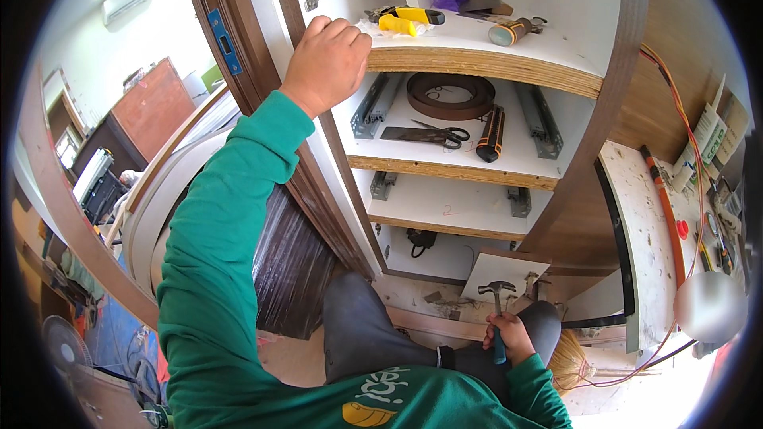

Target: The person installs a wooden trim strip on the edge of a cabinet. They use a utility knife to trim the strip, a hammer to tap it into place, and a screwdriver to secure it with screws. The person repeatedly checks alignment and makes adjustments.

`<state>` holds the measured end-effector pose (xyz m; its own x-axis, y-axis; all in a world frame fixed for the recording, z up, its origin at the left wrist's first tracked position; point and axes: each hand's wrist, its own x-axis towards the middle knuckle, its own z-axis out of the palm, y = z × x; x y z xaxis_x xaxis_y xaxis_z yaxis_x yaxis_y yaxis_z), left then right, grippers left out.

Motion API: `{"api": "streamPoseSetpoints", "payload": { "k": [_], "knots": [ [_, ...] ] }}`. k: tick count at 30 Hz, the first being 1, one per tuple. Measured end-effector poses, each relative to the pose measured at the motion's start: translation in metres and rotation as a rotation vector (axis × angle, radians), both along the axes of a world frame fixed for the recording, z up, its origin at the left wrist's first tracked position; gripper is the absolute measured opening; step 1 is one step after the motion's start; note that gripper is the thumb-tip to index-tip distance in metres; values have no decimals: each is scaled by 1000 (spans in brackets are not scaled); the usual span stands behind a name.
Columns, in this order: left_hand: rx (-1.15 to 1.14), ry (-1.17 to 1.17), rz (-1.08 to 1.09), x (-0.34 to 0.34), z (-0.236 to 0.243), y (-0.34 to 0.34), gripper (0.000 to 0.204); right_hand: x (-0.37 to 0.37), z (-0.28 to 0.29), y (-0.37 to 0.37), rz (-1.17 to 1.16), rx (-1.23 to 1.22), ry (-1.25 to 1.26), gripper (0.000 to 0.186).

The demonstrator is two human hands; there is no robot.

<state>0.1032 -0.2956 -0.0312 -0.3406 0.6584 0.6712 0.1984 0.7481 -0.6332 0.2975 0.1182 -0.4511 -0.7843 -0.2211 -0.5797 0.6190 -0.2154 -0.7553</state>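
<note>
We have the hammer (pixel 497 302) head-up by our right knee (pixel 545 324), right hand (pixel 510 335) wrapped round its handle. Left hand (pixel 327 62) curls at the cabinet (pixel 628 24) front, beside the top shelf (pixel 485 63); can't tell if it grips. Scissors (pixel 455 139) one shelf down.

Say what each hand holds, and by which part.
Right hand: the metal-headed claw hammer, by its teal handle. Left hand: at the brown-edged white cabinet; grip unclear.

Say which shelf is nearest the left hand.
The topmost visible shelf, bearing the yellow-and-black tool: the left hand is at its left front corner. Other shelves sit lower, farther away.
</note>
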Motion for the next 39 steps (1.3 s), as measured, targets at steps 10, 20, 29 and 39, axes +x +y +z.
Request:
{"api": "streamPoseSetpoints", "payload": {
  "k": [10, 20, 29, 39],
  "knots": [
    [1, -4, 21, -2, 0, 6, 9, 1, -7, 3, -9, -27, -2, 17],
    [140, -13, 71, -6, -5, 4, 7, 2, -1, 4, -10, -28, 14, 19],
    [204, -130, -110, 3, -9, -8, 12, -1, -7, 1, 3, -12, 9, 20],
    [260, -288, 26, -13, 1, -8, 10, -1, -24, -5, 19, 32, 18, 25]
  ]
}}
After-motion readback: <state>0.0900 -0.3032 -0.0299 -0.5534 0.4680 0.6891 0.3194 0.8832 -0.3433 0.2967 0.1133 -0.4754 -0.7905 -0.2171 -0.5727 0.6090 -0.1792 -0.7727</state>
